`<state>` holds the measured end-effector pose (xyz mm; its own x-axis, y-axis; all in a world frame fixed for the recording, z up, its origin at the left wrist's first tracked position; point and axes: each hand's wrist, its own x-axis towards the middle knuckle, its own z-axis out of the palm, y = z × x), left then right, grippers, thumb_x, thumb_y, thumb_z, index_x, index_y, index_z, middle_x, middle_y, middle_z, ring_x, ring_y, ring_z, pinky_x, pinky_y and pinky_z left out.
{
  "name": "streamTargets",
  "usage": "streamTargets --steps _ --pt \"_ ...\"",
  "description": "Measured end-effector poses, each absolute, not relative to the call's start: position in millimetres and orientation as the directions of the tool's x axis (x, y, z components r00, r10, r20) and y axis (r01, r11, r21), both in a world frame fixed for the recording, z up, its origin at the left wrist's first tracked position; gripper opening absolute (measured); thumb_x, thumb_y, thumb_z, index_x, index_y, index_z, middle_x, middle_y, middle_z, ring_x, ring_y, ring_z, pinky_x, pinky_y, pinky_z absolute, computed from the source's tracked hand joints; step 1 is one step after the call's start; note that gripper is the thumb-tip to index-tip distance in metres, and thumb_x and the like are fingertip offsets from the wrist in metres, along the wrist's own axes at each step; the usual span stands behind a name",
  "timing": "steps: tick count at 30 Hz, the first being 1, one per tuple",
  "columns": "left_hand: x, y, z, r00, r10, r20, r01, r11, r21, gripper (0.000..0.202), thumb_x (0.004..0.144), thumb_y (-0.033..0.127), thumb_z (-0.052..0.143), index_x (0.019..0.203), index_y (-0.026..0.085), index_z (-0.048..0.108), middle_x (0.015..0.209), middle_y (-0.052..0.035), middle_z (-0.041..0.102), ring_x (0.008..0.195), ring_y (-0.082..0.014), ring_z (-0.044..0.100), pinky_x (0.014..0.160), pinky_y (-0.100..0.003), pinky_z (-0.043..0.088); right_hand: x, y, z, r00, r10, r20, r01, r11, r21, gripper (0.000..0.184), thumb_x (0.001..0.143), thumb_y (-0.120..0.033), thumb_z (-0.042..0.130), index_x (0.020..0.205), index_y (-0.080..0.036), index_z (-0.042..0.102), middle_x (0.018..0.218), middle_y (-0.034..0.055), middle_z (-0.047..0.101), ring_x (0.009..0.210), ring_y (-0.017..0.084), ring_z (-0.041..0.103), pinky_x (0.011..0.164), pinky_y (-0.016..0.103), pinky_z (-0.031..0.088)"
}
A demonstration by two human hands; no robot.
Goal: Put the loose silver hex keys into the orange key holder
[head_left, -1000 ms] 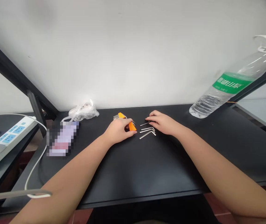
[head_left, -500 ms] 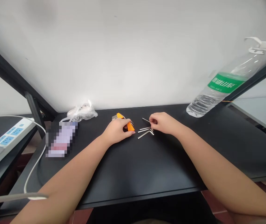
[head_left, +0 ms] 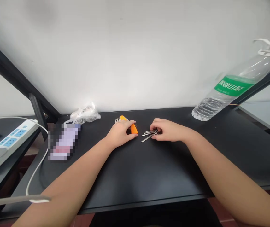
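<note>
On the black table [head_left: 149,170], my left hand [head_left: 120,133] is curled over an orange hex-key holder [head_left: 133,127] whose metal keys stick out at its far end. My right hand [head_left: 167,130] lies just right of it, fingers closed around the bent ends of several loose silver hex keys [head_left: 147,135]. Their long ends fan out toward the orange holder.
A clear water bottle [head_left: 229,89] with a green label leans at the back right. A crumpled plastic bag [head_left: 85,114] lies at the back left, with a blurred flat object [head_left: 62,141] in front of it. A white power strip [head_left: 6,142] and cable sit on the left.
My right hand, which held one thin key up half a second ago, has come down and gathered the loose keys into a bunch. My left hand has stayed on the orange holder.
</note>
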<state>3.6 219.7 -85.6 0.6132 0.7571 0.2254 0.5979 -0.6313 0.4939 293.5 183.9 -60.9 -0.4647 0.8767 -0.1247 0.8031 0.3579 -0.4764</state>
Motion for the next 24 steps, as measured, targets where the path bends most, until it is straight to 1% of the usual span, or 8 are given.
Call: streamTargets --steps 2,4,8,10,13,16,20,24 --pt "3.9 219.8 -86.0 0.594 0.770 0.234 0.603 -0.619 0.504 0.059 0.085 0.046 0.075 0.138 0.026 0.058 0.128 -0.0063 0.069 0.117 -0.0287 0.063 0.100 -0.043 0.050 286.1 177.7 -59.2 -0.468 0.872 -0.139 0.816 0.367 -0.446 0.015 0.084 -0.031 0.066 0.097 -0.024 0.067 0.104 0.0050 0.063 0.075 0.017 0.059 0.064 0.030 0.046" --pt "4.4 219.0 -85.3 0.582 0.776 0.242 0.606 -0.613 0.507 0.056 0.084 0.045 0.075 0.135 0.026 0.059 0.125 -0.0055 0.070 0.117 -0.0290 0.062 0.099 -0.043 0.050 280.5 173.4 -59.7 -0.465 0.874 -0.139 0.828 0.373 -0.419 0.011 0.083 -0.023 0.062 0.094 -0.024 0.064 0.102 0.0045 0.062 0.072 0.016 0.057 0.062 0.029 0.044" --pt "5.2 215.2 -82.8 0.589 0.761 0.273 0.599 -0.638 0.485 0.052 0.085 0.046 0.075 0.132 0.026 0.060 0.122 -0.0051 0.071 0.113 -0.0291 0.063 0.099 -0.045 0.051 275.4 171.5 -60.2 -0.479 0.872 -0.098 0.807 0.394 -0.439 0.008 0.083 -0.022 0.063 0.091 -0.023 0.064 0.098 0.0042 0.063 0.071 0.016 0.057 0.062 0.030 0.044" --pt "6.1 212.3 -81.8 0.607 0.735 0.303 0.580 -0.670 0.463 0.053 0.087 0.045 0.075 0.134 0.025 0.059 0.123 -0.0065 0.071 0.113 -0.0291 0.063 0.100 -0.046 0.050 272.3 172.8 -58.8 -0.467 0.884 -0.024 0.769 0.392 -0.505 0.011 0.087 -0.030 0.065 0.095 -0.024 0.066 0.098 0.0046 0.064 0.074 0.017 0.058 0.065 0.031 0.045" --pt "8.8 207.7 -80.3 0.648 0.675 0.352 0.531 -0.732 0.427 0.053 0.089 0.042 0.073 0.136 0.021 0.058 0.117 -0.0090 0.071 0.109 -0.0280 0.064 0.099 -0.044 0.050 263.1 174.7 -57.4 -0.386 0.920 0.066 0.644 0.319 -0.696 0.026 0.093 -0.044 0.064 0.109 -0.025 0.069 0.098 0.0051 0.067 0.075 0.019 0.060 0.066 0.032 0.048" --pt "12.3 203.7 -79.1 0.684 0.612 0.397 0.473 -0.786 0.398 0.051 0.090 0.042 0.073 0.134 0.020 0.059 0.111 -0.0087 0.070 0.103 -0.0264 0.065 0.098 -0.044 0.051 252.6 174.6 -59.1 -0.376 0.926 -0.027 0.486 0.173 -0.857 0.031 0.096 -0.049 0.060 0.113 -0.026 0.071 0.090 0.0034 0.069 0.066 0.016 0.058 0.058 0.030 0.046" --pt "15.0 199.7 -76.0 0.717 0.564 0.410 0.442 -0.823 0.357 0.046 0.089 0.044 0.074 0.128 0.023 0.061 0.104 -0.0073 0.070 0.098 -0.0257 0.064 0.095 -0.043 0.050 247.2 172.8 -61.8 -0.382 0.918 -0.109 0.433 0.073 -0.899 0.032 0.096 -0.051 0.060 0.091 -0.022 0.072 0.063 -0.0016 0.058 0.053 0.012 0.048 0.054 0.028 0.040" --pt "14.5 196.9 -70.9 0.731 0.563 0.387 0.472 -0.826 0.310 0.038 0.090 0.040 0.071 0.122 0.022 0.062 0.102 -0.0063 0.069 0.097 -0.0249 0.064 0.095 -0.042 0.049 250.0 172.7 -61.9 -0.365 0.923 -0.124 0.385 0.028 -0.923 0.032 0.094 -0.050 0.064 0.085 -0.020 0.071 0.057 -0.0027 0.054 0.052 0.012 0.048 0.054 0.027 0.041"
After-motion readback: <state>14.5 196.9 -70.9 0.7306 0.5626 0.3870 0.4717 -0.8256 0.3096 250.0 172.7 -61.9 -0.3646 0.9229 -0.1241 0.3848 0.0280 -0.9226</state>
